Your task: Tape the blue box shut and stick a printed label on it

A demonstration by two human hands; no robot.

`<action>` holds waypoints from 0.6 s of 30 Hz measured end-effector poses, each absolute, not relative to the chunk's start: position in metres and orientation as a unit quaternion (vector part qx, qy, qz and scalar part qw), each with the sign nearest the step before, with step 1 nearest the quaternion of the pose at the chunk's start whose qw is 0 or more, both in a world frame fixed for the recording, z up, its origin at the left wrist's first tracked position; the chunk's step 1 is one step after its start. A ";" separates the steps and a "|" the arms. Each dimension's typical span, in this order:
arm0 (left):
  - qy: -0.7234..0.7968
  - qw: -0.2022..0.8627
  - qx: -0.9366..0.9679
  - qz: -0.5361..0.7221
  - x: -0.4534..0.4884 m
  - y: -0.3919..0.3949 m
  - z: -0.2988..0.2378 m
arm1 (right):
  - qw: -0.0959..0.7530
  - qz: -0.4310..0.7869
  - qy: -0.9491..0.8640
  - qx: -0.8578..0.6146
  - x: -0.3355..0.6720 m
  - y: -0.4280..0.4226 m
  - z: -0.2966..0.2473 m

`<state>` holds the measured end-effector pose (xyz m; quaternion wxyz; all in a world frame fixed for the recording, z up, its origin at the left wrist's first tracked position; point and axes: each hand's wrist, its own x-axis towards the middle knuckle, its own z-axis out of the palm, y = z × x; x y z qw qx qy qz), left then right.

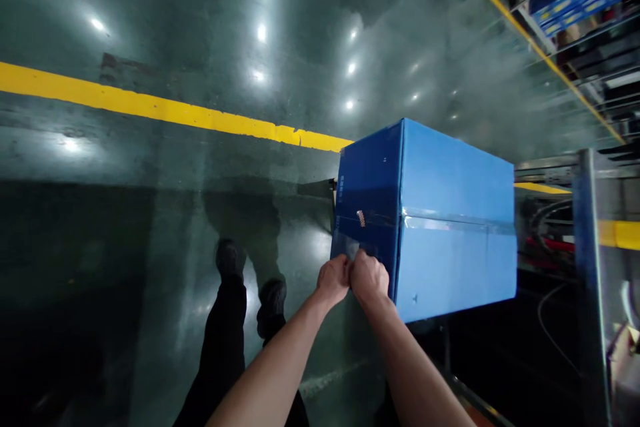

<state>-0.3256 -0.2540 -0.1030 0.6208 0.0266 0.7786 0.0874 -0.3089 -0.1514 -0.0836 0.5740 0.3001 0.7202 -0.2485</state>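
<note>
Both hands meet at the near end face of a blue carton [440, 213], low on that face where a strip of clear tape [350, 248] runs down from the top seam. The left hand [333, 280] and the right hand [369, 278] sit knuckle to knuckle, fingers curled shut and pressed against the cardboard, seemingly pinching or smoothing the tape's end; the fingertips are turned away, so which of the two I cannot tell. Working close together lets each hand steady the other on a narrow strip.

The carton stands raised above the green floor [150, 213], on a support hidden beneath it, beside a metal frame [590, 213]. It is glossy, sharp-edged and closed, a taped seam crossing its long side, with small white print and a small sticker on the end face.
</note>
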 end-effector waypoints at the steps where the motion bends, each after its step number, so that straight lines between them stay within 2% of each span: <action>1: 0.778 0.621 0.025 0.089 -0.328 -0.261 -0.101 | 0.563 -0.254 0.722 0.312 -0.304 -0.156 -0.077; 5: 0.787 0.614 0.006 0.061 -0.341 -0.301 -0.087 | 0.502 -0.287 0.732 0.361 -0.285 -0.174 -0.058; 11: 0.796 0.603 -0.039 -0.040 -0.363 -0.362 -0.049 | 0.448 -0.343 0.712 0.418 -0.282 -0.185 -0.072; 18: 0.813 0.573 0.050 -0.092 -0.396 -0.363 -0.005 | 0.386 -0.389 0.702 0.455 -0.278 -0.205 -0.053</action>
